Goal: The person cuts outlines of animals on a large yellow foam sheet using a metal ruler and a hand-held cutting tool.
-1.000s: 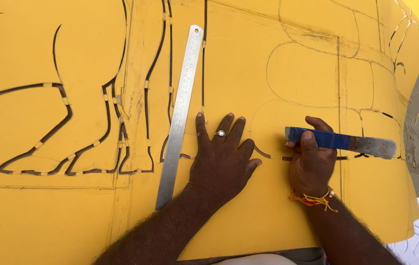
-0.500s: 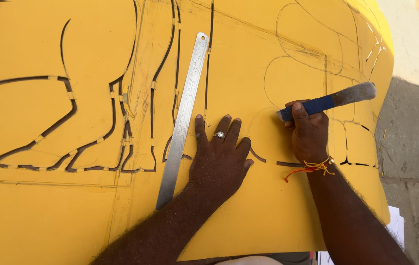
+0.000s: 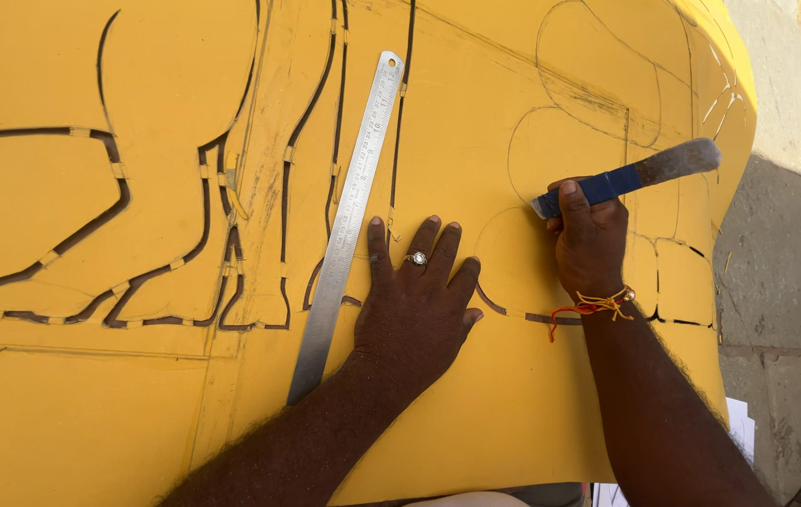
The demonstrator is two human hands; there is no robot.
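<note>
Left hand [image 3: 414,314] pressed flat, fingers spread, on yellow sheet [image 3: 513,413], just beside steel ruler [image 3: 349,221], right hand [image 3: 590,242] clenched around blue-taped blade [image 3: 627,176] on a pencilled curve

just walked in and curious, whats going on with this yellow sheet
A person is cutting a drawn outline into a large yellow sheet. The right hand grips a blade tool with a blue-taped handle, its tip on a curved pencil line. The left hand presses flat on the sheet beside a steel ruler. Slots are already cut at left.
</note>
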